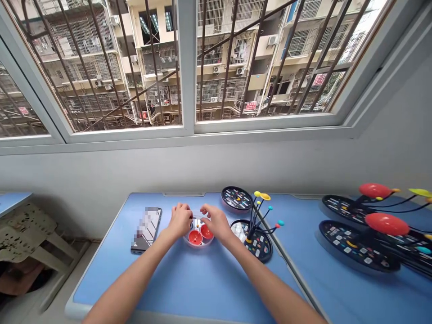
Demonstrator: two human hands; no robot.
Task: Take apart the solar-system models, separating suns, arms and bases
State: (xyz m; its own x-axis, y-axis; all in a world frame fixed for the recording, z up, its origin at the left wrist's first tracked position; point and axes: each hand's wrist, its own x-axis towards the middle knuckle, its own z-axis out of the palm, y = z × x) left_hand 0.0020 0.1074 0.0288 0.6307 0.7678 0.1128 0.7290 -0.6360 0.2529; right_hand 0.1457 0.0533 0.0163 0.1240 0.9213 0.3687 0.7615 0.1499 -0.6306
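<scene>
Clear tray of red cups, on counter between left hand and right hand, probably for easy reach. Left fingers curled at far side, right loosely parted; cannot tell any grip.

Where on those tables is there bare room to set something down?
The blue tabletop is bare between the two forearms, on the near side of the clear round plastic container. Another patch lies between the pale table seam and the red-domed black models. It's crowded around the right hand, between that container and the black round base with colour-tipped stems.
</scene>
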